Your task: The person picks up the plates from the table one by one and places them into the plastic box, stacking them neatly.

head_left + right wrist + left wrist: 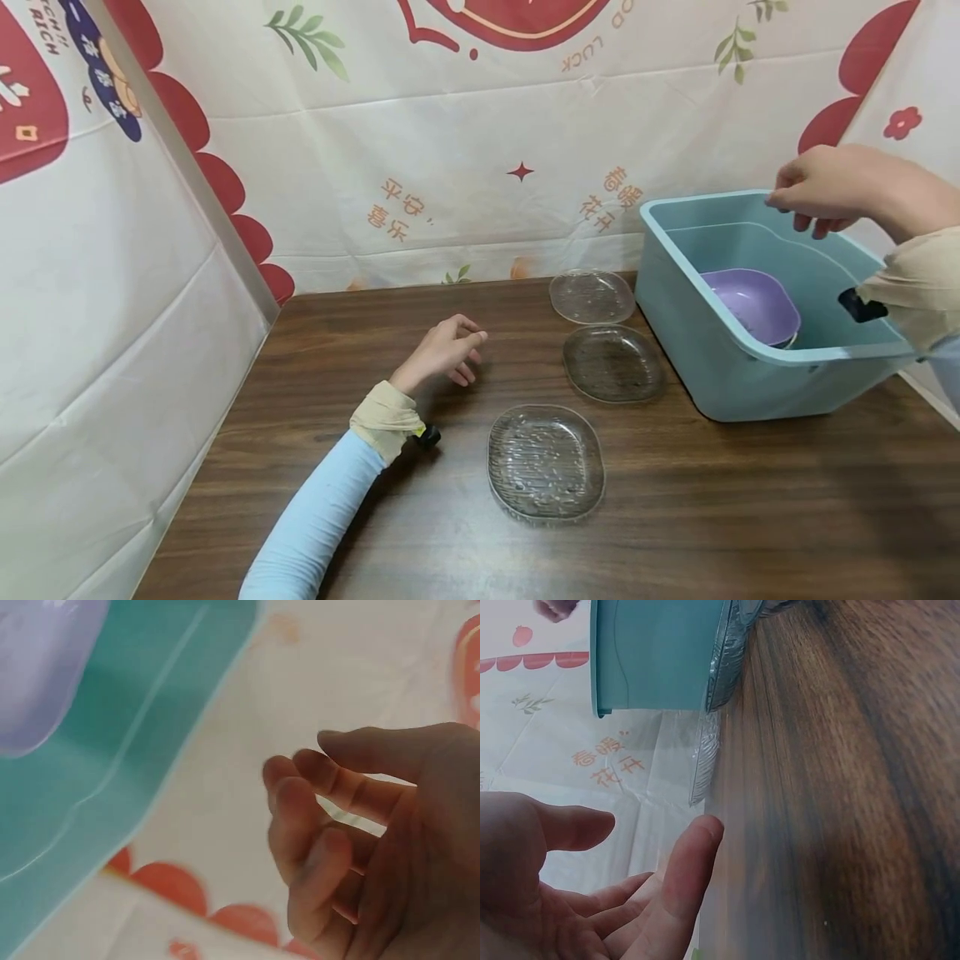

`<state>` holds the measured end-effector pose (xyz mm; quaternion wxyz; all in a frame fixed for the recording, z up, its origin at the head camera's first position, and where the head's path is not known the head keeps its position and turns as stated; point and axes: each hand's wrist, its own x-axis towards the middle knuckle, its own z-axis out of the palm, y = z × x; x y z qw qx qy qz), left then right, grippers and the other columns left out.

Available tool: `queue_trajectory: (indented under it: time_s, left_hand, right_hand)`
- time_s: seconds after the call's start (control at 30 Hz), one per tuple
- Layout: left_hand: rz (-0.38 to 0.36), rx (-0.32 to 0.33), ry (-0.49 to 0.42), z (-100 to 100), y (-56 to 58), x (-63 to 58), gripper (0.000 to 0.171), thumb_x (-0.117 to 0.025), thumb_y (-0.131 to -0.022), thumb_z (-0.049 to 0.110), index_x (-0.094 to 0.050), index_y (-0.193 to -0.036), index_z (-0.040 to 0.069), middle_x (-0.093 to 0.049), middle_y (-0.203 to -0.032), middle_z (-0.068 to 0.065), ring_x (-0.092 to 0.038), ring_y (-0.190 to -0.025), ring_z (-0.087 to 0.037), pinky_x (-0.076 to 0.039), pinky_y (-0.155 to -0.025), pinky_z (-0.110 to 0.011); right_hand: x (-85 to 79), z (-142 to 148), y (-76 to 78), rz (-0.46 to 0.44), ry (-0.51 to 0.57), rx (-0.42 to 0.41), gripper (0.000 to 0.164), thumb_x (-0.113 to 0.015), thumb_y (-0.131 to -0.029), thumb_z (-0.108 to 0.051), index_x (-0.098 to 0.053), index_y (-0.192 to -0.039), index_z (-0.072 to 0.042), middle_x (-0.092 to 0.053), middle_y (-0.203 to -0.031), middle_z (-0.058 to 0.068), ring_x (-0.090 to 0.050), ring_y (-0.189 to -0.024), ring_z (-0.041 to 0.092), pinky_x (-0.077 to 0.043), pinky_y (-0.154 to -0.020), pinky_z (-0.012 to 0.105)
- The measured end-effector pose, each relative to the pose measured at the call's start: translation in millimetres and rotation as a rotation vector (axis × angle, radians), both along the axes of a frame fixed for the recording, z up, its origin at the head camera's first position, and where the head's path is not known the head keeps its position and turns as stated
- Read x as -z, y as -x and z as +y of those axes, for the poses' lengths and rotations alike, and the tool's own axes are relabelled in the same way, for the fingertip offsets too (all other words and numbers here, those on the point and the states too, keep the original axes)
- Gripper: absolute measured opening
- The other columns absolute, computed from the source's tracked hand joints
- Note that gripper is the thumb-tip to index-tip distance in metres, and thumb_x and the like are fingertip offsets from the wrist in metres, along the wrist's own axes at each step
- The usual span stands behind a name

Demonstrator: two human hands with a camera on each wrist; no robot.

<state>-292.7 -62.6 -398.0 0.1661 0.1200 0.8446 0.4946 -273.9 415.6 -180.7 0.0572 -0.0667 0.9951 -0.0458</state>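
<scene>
Head view, then: how did your left hand point(442, 354) stand?

– Relaxed above the brown wood-grain table point(315, 367), your thumb and index finger apart, holding nothing.

– And what lay around those fingers?

– Rightward and towards you lay a clear, ribbed, rounded-square plate point(546, 462); its material, and whether it was a stack, I couldn't tell. A smoky-clear rounded plate point(613, 363) lay farther right of your fingertips, and a pale transparent rounded plate point(592, 296) farther out again.

– Your right hand point(840, 187)?

– Over the far side of the pale-blue plastic tub point(690, 350), fingers loosely curled, thumb close to them, nothing held. Below those fingers and towards you, inside the tub, sat a glossy purple rounded bowl point(753, 304).

– What could go wrong for you?

– To my eye, lowering that hand risked snagging the black wrist unit point(862, 306) on the rim, and a bumped tub could shove the two plates near it. Your left fingers might skid a plate too, since flat, slick edges offered little grip.
</scene>
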Motion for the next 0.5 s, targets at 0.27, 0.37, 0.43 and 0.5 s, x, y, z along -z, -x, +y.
queue_trajectory:
  time_s: [0.27, 0.37, 0.43, 0.5]
  left_hand:
    - [0.007, 0.0, -0.002, -2, -1.2, -2.8, 0.038, -0.055, -0.107, 0.034, -0.054, -0.135, 0.008, -0.074, -0.106, -0.024, -0.074, -0.062, -0.027, -0.066, -0.06, -0.042]
    - [0.013, -0.003, -0.004, -3, -1.1, -4.6, 0.037, -0.055, -0.107, 0.033, -0.054, -0.135, 0.008, -0.074, -0.106, -0.025, -0.074, -0.061, -0.026, -0.066, -0.06, -0.043]
    - [0.017, -0.005, -0.007, -3, -0.6, -5.3, 0.037, -0.055, -0.107, 0.033, -0.054, -0.135, 0.008, -0.074, -0.106, -0.025, -0.074, -0.061, -0.026, -0.066, -0.059, -0.042]
    - [0.017, -0.006, -0.011, -3, -0.3, -6.0, 0.037, -0.055, -0.107, 0.033, -0.054, -0.135, 0.008, -0.074, -0.106, -0.026, -0.073, -0.061, -0.026, -0.066, -0.059, -0.042]
  right_hand:
    - [-7.7, -75, -23.1, 0.06, 0.008, -0.116, 0.035, -0.058, -0.105, -0.026, -0.062, -0.117, 0.007, -0.071, -0.081, 0.009, -0.071, -0.068, 0.021, -0.065, -0.061, 0.039]
    - [-3.0, -101, -29.9, 0.025, 0.06, -0.142, 0.034, -0.057, -0.106, -0.031, -0.064, -0.113, 0.002, -0.072, -0.081, 0.007, -0.072, -0.07, 0.02, -0.063, -0.059, 0.036]
    - [3.0, -116, -34.2, 0.008, 0.09, -0.147, 0.033, -0.056, -0.106, -0.034, -0.064, -0.112, -0.003, -0.072, -0.082, 0.006, -0.071, -0.071, 0.018, -0.061, -0.059, 0.033]
    - [10.7, -127, -38.4, 0.01, 0.108, -0.155, 0.031, -0.056, -0.106, -0.034, -0.065, -0.113, -0.006, -0.072, -0.084, 0.005, -0.069, -0.071, 0.017, -0.057, -0.059, 0.032]
